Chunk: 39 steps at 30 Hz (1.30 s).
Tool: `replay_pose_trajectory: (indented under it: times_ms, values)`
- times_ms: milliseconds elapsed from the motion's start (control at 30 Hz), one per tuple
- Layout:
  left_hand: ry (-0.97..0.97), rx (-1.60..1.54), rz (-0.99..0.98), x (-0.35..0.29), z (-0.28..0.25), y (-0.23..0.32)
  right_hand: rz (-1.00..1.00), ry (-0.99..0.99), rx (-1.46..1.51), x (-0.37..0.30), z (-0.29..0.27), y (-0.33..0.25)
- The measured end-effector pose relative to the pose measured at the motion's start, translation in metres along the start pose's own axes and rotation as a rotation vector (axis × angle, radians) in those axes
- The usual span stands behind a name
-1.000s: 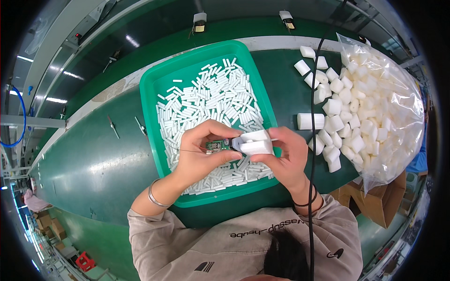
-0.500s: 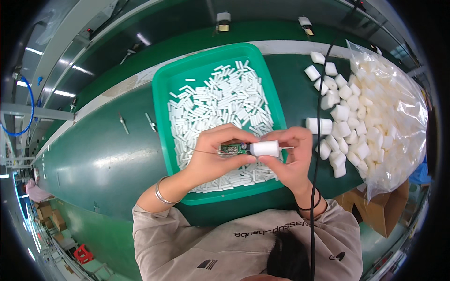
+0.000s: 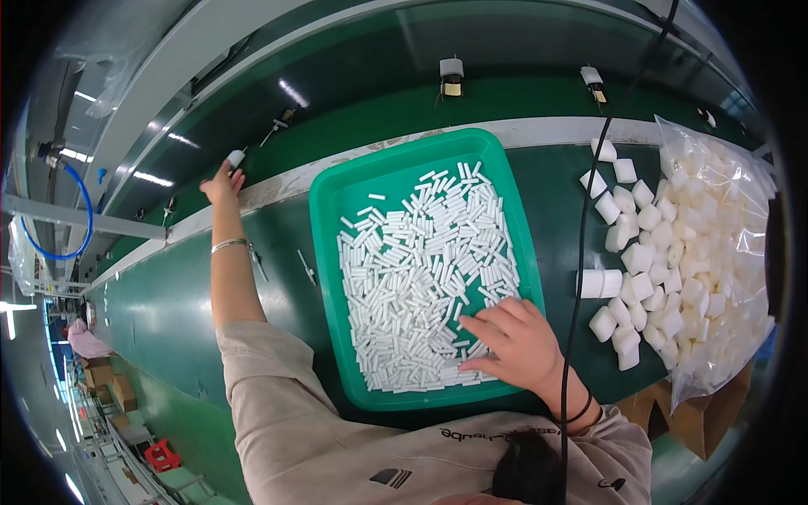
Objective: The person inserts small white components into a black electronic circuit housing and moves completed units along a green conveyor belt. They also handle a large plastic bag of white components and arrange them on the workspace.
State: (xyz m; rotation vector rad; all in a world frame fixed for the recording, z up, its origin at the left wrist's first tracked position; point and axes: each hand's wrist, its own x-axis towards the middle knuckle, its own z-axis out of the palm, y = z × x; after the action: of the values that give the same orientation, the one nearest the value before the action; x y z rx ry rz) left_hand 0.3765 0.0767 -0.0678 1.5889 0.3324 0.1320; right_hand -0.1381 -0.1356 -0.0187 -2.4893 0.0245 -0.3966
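My left hand [image 3: 222, 182] is stretched to the far left, over the far strip of the bench. Its fingers close on the lower end of a white foam cylinder [image 3: 236, 157] with a thin stem sticking out; the circuit board is hidden there. Low over the near right part of a green tray [image 3: 323, 278], my right hand [image 3: 523, 349] has thumb and fingers apart, with nothing visible between them. Many small white tubes [image 3: 404, 286] fill most of that tray, some just beside the right fingertips.
At the right, white foam pieces [image 3: 640, 257] spill from a clear plastic bag [image 3: 732, 219]. A black cable [image 3: 581, 244] hangs across the view near them. Finished-looking assemblies [image 3: 452, 76] lie along the far strip. Thin-stemmed parts [image 3: 306, 268] lie left of the tray.
My left hand has carried the foam-covered circuit board from above the tray to the far left. My right hand has let go of it and lowered toward the tubes. The view has shifted.
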Motion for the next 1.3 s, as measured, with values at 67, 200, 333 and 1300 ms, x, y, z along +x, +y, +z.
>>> replay_pose_trajectory:
  times_ms: [67, 200, 333, 1300]
  values:
    - [0.144, 0.348, 0.180, -0.032, 0.031, 0.010, 0.003, -0.093, -0.033, -0.004, 0.001, 0.007]
    - [0.348, 0.920, 0.776, -0.031, 0.054, 0.015, -0.033, -0.167, -0.045, -0.003, 0.003, 0.006]
    - [-0.017, 1.265, 1.221, -0.055, 0.105, -0.002, -0.028, -0.172, -0.060, 0.000, 0.001, 0.003]
    - [-1.423, -0.456, -0.407, -0.380, -0.024, 0.017, 0.353, 0.438, 0.980, -0.015, -0.003, -0.007]
